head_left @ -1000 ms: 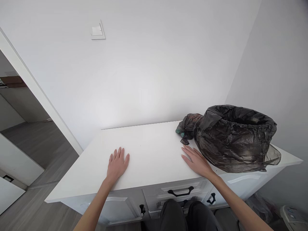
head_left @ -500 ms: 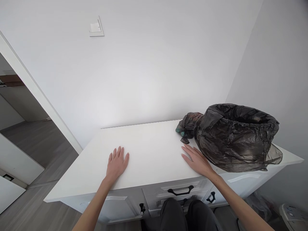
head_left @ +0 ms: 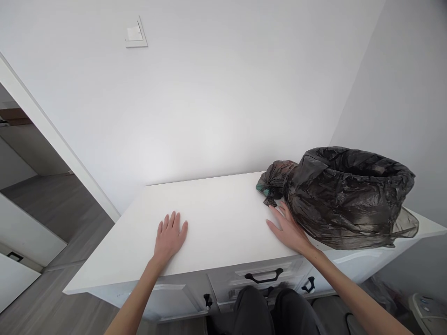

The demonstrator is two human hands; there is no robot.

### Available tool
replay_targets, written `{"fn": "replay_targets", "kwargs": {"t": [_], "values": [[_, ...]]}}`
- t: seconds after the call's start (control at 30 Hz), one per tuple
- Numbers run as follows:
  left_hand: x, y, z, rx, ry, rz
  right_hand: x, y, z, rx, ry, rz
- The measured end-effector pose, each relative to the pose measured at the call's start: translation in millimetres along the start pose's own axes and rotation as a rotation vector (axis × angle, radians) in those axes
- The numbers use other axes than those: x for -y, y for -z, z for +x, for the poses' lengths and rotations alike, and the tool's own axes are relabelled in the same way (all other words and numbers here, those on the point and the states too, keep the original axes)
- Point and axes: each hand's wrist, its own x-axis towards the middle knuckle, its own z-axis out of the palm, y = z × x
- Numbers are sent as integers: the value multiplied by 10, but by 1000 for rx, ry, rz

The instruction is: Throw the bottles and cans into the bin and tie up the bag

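Note:
My left hand (head_left: 170,237) lies flat on the white cabinet top (head_left: 213,218), fingers spread, holding nothing. On the right, my right hand (head_left: 288,230) is open with its fingers spread, close against the left side of a bin lined with a black plastic bag (head_left: 345,204). The bag is folded over the rim, and its translucent edge hangs at the right. Just beyond my right fingertips sits a small knotted black bag (head_left: 275,179), with something green showing through it. Part of my right hand's outer edge is hidden beside the lined bin.
A white wall with a light switch (head_left: 136,35) rises behind the cabinet. Black handles (head_left: 263,276) mark the drawers and doors in front of my knees. To the left is a doorway frame (head_left: 59,139); a grey wall stands at the right.
My right hand has shifted slightly, its fingers spreading and lifting toward the small knotted bag. The left hand stays in place. The view has tilted a little.

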Motion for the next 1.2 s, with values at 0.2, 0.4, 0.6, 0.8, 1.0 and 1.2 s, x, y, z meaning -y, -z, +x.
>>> {"fn": "replay_targets", "kwargs": {"t": [0.2,0.4,0.6,0.8,1.0,1.2], "values": [[-30,36,-6,7,10,4,55,-83,246,-22,4,-104],[-38,45,-12,4,3,1,165,-74,334,-50,5,-184],[-26,22,2,-5,2,-5,149,-72,301,-87,80,-200],[-31,35,-22,10,-2,-9,132,-78,295,-85,98,-200],[-33,41,-20,8,-3,-9,93,-102,281,-44,173,-168],[5,-19,-4,-11,-4,-13,89,-127,211,22,259,-116]]}}
